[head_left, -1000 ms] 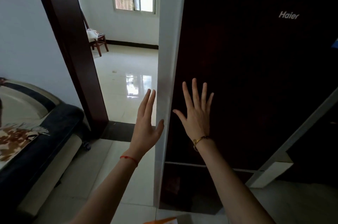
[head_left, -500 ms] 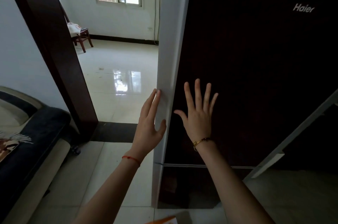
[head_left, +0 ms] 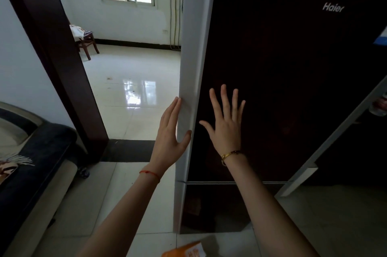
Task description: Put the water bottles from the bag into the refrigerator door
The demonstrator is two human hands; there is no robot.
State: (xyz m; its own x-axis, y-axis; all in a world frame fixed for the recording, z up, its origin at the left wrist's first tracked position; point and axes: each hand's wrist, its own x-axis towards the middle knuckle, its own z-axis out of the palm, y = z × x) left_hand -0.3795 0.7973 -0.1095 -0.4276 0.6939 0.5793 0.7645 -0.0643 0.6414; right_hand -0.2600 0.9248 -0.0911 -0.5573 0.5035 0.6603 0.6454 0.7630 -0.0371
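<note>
Dark refrigerator door (head_left: pixel 282 64) under flat right hand (head_left: pixel 227 129)

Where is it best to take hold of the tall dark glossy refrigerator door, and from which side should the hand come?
Probably the pale vertical edge strip of the tall dark glossy refrigerator door, from the left, fingers round it. The front is flat with no handle showing, so the right hand, spread on it, can only push. The left hand lies along that edge.

dark glossy refrigerator door (head_left: pixel 282 80) stands upright, white-edged.
</note>
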